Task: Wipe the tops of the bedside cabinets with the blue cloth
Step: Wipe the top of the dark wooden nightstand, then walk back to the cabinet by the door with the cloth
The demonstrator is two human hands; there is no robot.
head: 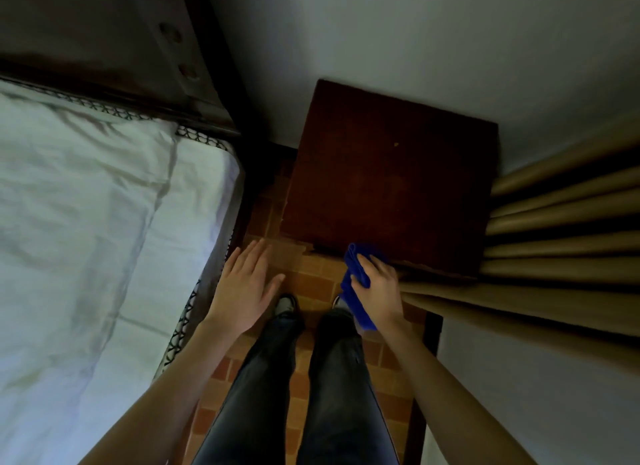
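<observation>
Blue cloth (356, 284) bunched inside curled right hand (379, 284) fingers, at cabinet (388, 173) front edge; left hand (244, 284) fingers spread.

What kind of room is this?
Most likely a bedroom. There is a bed with a white sheet, a dark wooden bedside cabinet standing against the wall next to it, and tan curtains hanging beside the cabinet.

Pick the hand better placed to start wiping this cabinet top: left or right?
Right. The right hand grips the blue cloth at the near edge of the cabinet top. The left hand is open and empty, over the floor between the bed and the cabinet.
</observation>
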